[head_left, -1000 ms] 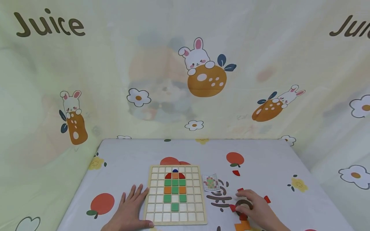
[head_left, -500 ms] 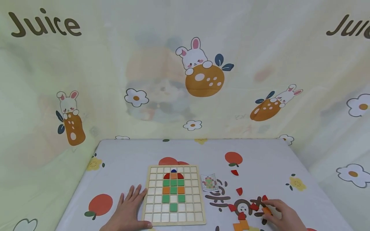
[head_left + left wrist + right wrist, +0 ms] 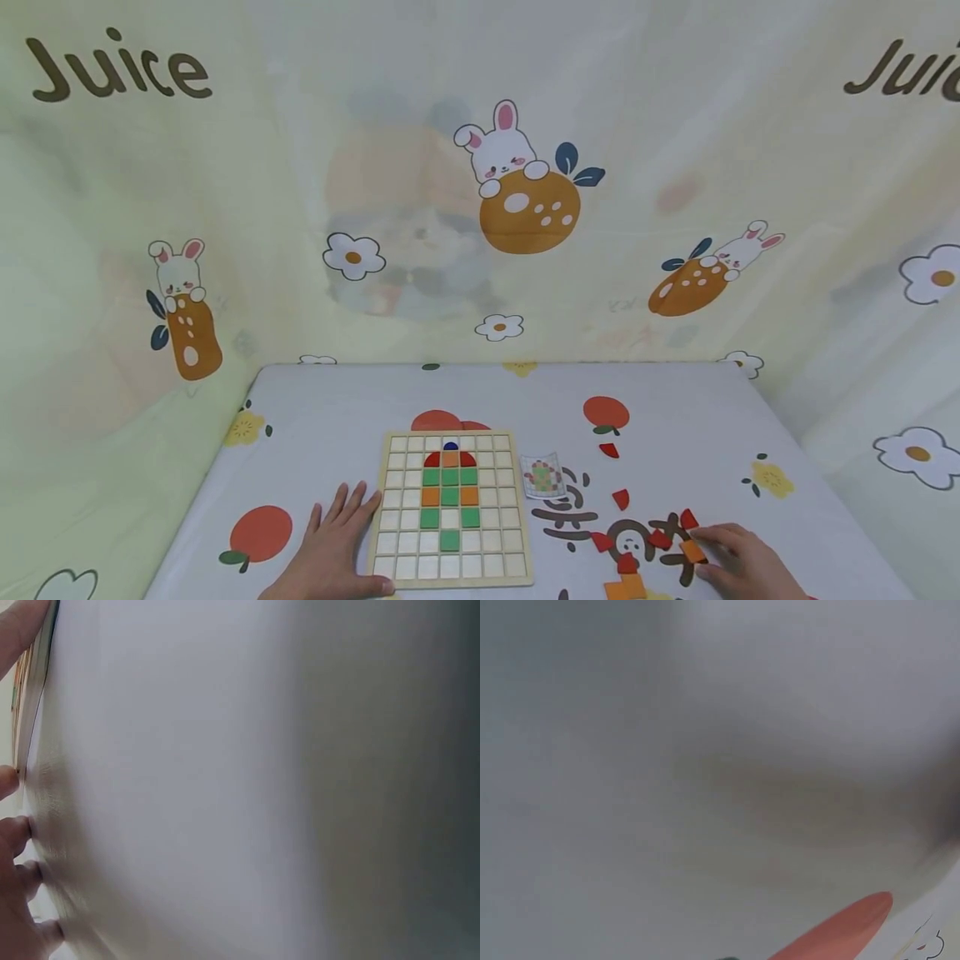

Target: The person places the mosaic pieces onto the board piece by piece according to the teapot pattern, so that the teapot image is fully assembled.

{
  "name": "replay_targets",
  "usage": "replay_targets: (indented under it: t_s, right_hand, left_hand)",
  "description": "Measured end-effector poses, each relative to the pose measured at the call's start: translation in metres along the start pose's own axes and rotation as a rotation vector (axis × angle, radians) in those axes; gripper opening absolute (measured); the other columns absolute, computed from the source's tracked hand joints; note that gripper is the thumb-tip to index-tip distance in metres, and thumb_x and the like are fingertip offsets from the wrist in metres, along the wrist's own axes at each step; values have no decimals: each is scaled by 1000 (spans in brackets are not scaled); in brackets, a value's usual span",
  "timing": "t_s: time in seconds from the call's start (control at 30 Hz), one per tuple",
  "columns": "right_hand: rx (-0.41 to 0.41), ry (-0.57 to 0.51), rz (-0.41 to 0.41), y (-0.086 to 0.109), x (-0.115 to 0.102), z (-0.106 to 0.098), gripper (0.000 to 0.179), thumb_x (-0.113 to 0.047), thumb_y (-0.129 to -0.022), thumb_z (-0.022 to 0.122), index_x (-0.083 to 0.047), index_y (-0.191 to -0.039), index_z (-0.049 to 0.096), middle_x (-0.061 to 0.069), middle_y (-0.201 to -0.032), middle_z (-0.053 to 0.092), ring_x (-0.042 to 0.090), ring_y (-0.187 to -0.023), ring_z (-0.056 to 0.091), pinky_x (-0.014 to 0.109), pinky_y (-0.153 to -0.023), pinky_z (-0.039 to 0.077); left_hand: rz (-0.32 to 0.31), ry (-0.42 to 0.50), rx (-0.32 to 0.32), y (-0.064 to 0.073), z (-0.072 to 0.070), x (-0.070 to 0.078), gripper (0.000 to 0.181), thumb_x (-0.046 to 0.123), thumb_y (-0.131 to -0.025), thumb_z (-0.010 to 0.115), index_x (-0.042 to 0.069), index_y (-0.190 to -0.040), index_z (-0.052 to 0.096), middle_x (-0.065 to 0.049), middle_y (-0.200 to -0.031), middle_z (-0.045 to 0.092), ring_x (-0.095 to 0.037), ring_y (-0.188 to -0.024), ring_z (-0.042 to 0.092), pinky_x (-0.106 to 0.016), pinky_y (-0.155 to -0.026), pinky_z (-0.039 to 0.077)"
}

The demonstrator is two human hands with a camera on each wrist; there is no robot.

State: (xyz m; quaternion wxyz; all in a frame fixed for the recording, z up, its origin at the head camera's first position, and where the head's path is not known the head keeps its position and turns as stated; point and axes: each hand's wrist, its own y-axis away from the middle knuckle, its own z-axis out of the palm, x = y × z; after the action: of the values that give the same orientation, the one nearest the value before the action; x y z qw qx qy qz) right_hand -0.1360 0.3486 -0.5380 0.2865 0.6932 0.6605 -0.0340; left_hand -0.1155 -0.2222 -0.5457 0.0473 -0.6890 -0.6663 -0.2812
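One orange tile point(image 3: 693, 552) — right hand point(image 3: 744, 562) pinching, left hand point(image 3: 332, 547) touching board point(image 3: 493, 542).

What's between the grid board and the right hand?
The head view shows the picture card beside the grid board, then scattered red pieces and orange pieces, reaching the right hand.

Left grip point(image 3: 333, 546) lies splayed, right grip point(image 3: 742, 560) half curled.

Bunny-print curtains point(image 3: 420, 183) around a cloth-covered table point(image 3: 322, 417) make a booth.
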Motion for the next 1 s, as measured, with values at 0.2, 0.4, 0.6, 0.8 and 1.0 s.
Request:
replay_targets:
  t_s: [0.2,0.4,0.6,0.8,1.0]
  right_hand:
    - [-10,13,-15,-6,1,0,54,-22,-79,87,-1,-126,70,12,-115,63,21,-97,55,50,-86,60]
    - [-6,-2,-35,-7,3,0,46,-16,-81,85,-2,-122,72,11,-114,63,20,-96,54,49,-86,60]
    - [8,32,-39,-6,6,-3,40,-19,-82,85,-3,-116,73,12,-114,64,22,-97,55,53,-88,58]
    - [11,41,-15,-5,9,-3,40,-21,-81,86,-2,-114,73,14,-116,64,23,-97,56,56,-90,57]
    - [-1,32,19,-6,12,-1,38,-23,-80,86,-2,-109,74,12,-114,64,23,-96,57,56,-90,56]
  left_hand:
    - [-3,11,-5,1,0,0,132,77,-52,83,15,-159,37,-14,-170,26,-45,-158,8,-78,-120,3]
    - [0,3,-5,2,-2,1,131,79,-54,81,17,-160,36,-13,-170,26,-44,-159,8,-78,-120,4]
    - [5,-1,-2,2,-3,1,131,79,-54,80,16,-160,36,-13,-170,25,-45,-159,8,-78,-120,4]
    - [-2,2,-6,2,-3,1,132,82,-53,79,17,-160,36,-12,-171,24,-43,-159,6,-77,-121,3]
    - [8,-11,3,3,-2,0,132,81,-54,80,15,-160,36,-14,-170,26,-44,-159,9,-77,-121,5]
